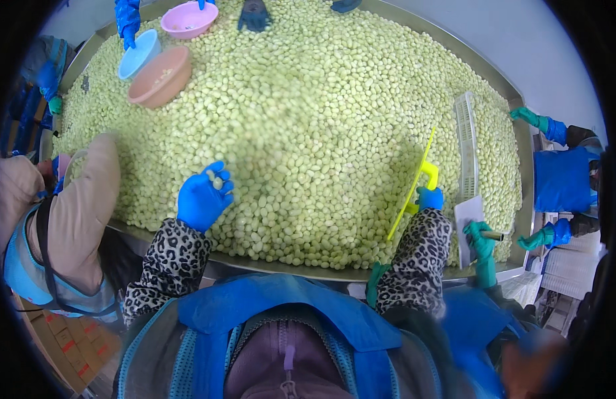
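Note:
A deep heap of pale green oval pieces (308,139), like small fruits or beans, fills the wide metal-rimmed table before me. My left hand (203,201), in a blue glove, is turned palm up over the near left of the heap. Its curled fingers cradle a few pale pieces (217,181). On the right, my blue-gloved right hand (430,199) is closed round the handle of a bright yellow flat scraper (429,171). The scraper's long blade stands edge-on against the heap; the part of the handle inside my fist is hidden.
A white slotted basket (466,146) lies right of the scraper. Beside it a co-worker's green glove (482,241) grips a pale flat scraper (465,223). Pink (188,20), blue (140,54) and brown (163,80) bowls sit far left. Other workers stand around the metal rim (301,268).

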Demonstrator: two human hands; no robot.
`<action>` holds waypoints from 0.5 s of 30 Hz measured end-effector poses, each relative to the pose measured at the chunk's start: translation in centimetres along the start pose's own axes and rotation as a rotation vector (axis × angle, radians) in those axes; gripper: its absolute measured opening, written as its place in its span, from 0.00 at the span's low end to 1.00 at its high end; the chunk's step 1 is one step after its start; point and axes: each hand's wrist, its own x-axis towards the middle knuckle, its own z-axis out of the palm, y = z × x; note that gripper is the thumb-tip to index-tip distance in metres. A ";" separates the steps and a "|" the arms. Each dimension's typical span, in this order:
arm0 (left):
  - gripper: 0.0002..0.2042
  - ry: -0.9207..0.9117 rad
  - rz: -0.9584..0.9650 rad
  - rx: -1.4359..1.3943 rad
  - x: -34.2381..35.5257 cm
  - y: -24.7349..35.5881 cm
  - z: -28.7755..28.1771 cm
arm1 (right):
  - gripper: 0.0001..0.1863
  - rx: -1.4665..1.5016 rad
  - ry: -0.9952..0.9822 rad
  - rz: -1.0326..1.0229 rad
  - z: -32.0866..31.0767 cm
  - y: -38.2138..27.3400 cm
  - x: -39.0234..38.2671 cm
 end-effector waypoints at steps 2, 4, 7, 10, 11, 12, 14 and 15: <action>0.15 -0.043 -0.015 -0.024 0.2 0.3 -1.8 | 0.19 -0.028 -0.053 0.057 1.8 0.0 -0.1; 0.14 -0.002 -0.023 -0.032 0.4 0.0 -3.1 | 0.20 0.039 -0.130 0.034 2.5 -2.4 -2.9; 0.15 -0.017 -0.015 -0.017 1.1 0.0 -3.2 | 0.19 0.001 -0.256 0.074 3.3 -2.5 -3.5; 0.16 0.001 0.058 -0.051 2.2 1.8 -2.1 | 0.17 0.099 -0.357 0.009 4.8 -3.3 -5.3; 0.17 0.071 0.089 -0.066 3.0 3.1 -1.7 | 0.15 0.169 -0.353 -0.009 5.6 -3.5 -6.2; 0.18 0.136 0.111 -0.086 3.9 4.2 -1.2 | 0.13 0.188 -0.375 -0.014 6.3 -2.7 -5.9; 0.19 0.072 0.199 -0.082 5.4 7.4 -0.9 | 0.13 0.289 -0.442 -0.023 7.9 -0.4 -5.0; 0.18 0.066 0.248 -0.117 6.2 9.3 -0.4 | 0.13 0.360 -0.477 -0.023 8.2 -0.5 -5.9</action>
